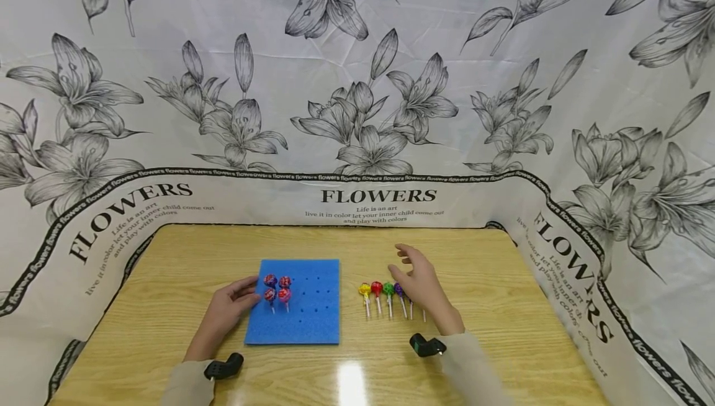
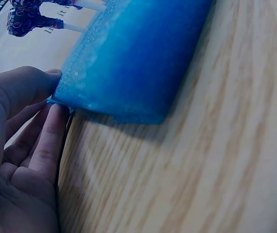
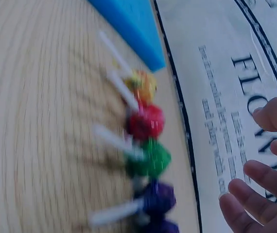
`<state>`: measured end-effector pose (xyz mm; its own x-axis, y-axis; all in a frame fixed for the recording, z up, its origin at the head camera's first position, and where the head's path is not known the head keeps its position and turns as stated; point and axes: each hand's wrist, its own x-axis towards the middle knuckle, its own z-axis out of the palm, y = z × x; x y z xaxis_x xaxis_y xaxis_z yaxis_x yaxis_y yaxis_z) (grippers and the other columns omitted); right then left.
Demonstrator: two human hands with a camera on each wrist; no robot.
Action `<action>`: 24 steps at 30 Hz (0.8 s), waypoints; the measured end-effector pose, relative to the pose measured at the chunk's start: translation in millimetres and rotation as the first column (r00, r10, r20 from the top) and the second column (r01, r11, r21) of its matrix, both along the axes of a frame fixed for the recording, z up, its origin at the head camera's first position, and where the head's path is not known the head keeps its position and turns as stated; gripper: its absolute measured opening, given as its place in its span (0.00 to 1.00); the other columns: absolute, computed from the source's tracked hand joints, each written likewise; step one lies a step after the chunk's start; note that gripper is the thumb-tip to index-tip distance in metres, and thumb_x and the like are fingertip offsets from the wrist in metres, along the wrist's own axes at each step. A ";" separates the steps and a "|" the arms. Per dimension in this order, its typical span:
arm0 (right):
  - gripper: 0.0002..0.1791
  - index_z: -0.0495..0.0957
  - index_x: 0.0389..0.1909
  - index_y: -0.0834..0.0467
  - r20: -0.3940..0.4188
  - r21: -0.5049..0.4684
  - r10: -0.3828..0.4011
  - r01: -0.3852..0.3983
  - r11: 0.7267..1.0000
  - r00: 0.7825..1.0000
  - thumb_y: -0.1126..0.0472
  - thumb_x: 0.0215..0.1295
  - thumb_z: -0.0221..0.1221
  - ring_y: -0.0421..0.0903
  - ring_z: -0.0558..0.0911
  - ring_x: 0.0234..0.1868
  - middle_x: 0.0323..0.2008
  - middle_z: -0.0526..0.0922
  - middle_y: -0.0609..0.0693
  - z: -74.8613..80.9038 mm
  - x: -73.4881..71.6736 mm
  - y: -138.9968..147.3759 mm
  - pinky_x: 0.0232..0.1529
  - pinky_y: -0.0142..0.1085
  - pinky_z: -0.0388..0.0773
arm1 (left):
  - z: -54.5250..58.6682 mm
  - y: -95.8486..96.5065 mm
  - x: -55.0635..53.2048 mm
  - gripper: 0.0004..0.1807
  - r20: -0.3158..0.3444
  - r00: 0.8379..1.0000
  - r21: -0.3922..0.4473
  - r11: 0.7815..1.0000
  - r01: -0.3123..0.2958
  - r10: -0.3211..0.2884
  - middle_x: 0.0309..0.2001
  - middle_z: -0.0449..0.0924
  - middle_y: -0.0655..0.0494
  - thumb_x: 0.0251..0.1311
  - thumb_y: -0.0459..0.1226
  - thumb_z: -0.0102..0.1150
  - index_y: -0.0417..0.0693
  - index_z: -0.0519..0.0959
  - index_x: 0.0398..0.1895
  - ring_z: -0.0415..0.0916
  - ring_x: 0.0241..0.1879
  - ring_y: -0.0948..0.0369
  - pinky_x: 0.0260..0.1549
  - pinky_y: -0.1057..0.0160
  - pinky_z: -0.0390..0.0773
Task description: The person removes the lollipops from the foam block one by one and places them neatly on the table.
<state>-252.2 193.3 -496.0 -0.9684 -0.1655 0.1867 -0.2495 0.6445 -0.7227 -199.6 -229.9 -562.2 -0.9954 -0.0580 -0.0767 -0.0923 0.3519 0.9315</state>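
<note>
A flat blue foam board (image 1: 318,330) with small holes lies left of centre on the table. Several wrapped lollipops (image 1: 285,295) stand in its upper left holes, sticks down. My left hand (image 1: 228,306) is at the board's left edge; in the left wrist view its thumb and index finger pinch a corner. To the right of the board is a row of loose lollipops: yellow (image 1: 365,289), red (image 1: 377,288), green (image 1: 388,289), purple (image 1: 399,289) and others partly hidden. Over the row's right end hovers my right hand (image 1: 421,279), fingers spread and holding nothing.
The wooden table (image 1: 491,306) is bordered by a white cloth (image 1: 380,207) with printed flowers and lettering at the back and sides. A black wrist device (image 1: 223,367) sits at my left cuff, another device (image 1: 427,345) at my right.
</note>
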 end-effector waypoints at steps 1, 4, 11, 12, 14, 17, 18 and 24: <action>0.30 0.69 0.72 0.62 -0.001 -0.015 0.015 -0.015 1.000 1.000 0.58 0.72 0.63 0.63 0.78 0.61 0.63 0.77 0.64 0.4 -0.2 -6.6 0.55 0.56 0.81 | -0.3 0.0 0.0 0.30 0.000 1.000 0.002 1.000 0.000 0.000 0.60 0.82 0.42 0.68 0.40 0.68 0.42 0.74 0.71 0.80 0.60 0.51 0.47 0.78 0.76; 0.31 0.68 0.73 0.61 -0.014 -0.049 0.067 -0.068 0.997 0.998 0.59 0.72 0.63 0.64 0.77 0.62 0.65 0.76 0.63 0.2 -0.4 -26.9 0.56 0.57 0.80 | -1.5 -0.4 -0.4 0.30 -0.001 1.000 0.007 1.000 0.001 -0.001 0.60 0.82 0.42 0.68 0.40 0.67 0.43 0.74 0.71 0.80 0.59 0.51 0.47 0.77 0.76; 0.33 0.66 0.75 0.60 -0.026 -0.082 0.210 -0.212 0.974 0.977 0.60 0.72 0.63 0.65 0.75 0.65 0.67 0.73 0.65 -3.6 4.6 -69.8 0.57 0.59 0.79 | -3.9 -0.7 -1.7 0.30 -0.003 1.000 0.000 1.000 -0.002 0.002 0.60 0.82 0.42 0.68 0.40 0.67 0.42 0.74 0.71 0.80 0.59 0.52 0.48 0.77 0.77; 0.33 0.66 0.75 0.59 -0.022 -0.085 0.230 -0.231 0.969 0.973 0.59 0.72 0.63 0.65 0.75 0.65 0.68 0.73 0.65 -3.7 5.8 -75.6 0.57 0.59 0.79 | -3.8 -0.5 -1.8 0.29 -0.003 1.000 -0.003 1.000 -0.003 0.003 0.60 0.82 0.42 0.68 0.40 0.67 0.42 0.74 0.71 0.80 0.59 0.52 0.48 0.77 0.77; 0.33 0.66 0.75 0.59 -0.021 -0.084 0.272 -0.272 0.958 0.962 0.59 0.73 0.63 0.64 0.75 0.65 0.68 0.73 0.65 -3.8 8.5 -86.7 0.57 0.58 0.79 | -3.7 -0.4 -2.5 0.29 -0.002 1.000 -0.007 1.000 -0.008 0.008 0.60 0.83 0.42 0.68 0.40 0.67 0.43 0.75 0.71 0.80 0.59 0.52 0.48 0.77 0.77; 0.33 0.65 0.75 0.59 -0.041 -0.052 0.323 -0.325 0.944 0.945 0.59 0.73 0.63 0.63 0.77 0.64 0.66 0.75 0.65 -5.3 12.1 -102.7 0.56 0.55 0.80 | -3.3 -0.4 -3.2 0.29 -0.001 1.000 -0.005 1.000 -0.009 0.009 0.60 0.83 0.43 0.68 0.39 0.67 0.43 0.75 0.71 0.80 0.59 0.51 0.48 0.77 0.76; 0.33 0.65 0.75 0.59 -0.045 -0.035 0.337 -0.338 0.940 0.941 0.58 0.73 0.63 0.62 0.77 0.64 0.66 0.75 0.65 -6.0 13.6 -107.7 0.56 0.54 0.81 | -3.4 -0.4 -3.2 0.29 -0.002 1.000 -0.005 1.000 -0.008 0.008 0.59 0.83 0.42 0.68 0.39 0.67 0.43 0.75 0.71 0.80 0.60 0.51 0.48 0.77 0.76; 0.32 0.67 0.75 0.58 -0.065 0.019 0.399 -0.399 0.917 0.915 0.58 0.73 0.63 0.58 0.79 0.62 0.64 0.78 0.62 -10.7 23.1 -133.0 0.56 0.48 0.83 | -4.0 -0.9 -2.5 0.29 -0.004 1.000 0.012 1.000 -0.003 0.003 0.60 0.82 0.41 0.68 0.38 0.67 0.42 0.74 0.71 0.80 0.60 0.50 0.47 0.79 0.76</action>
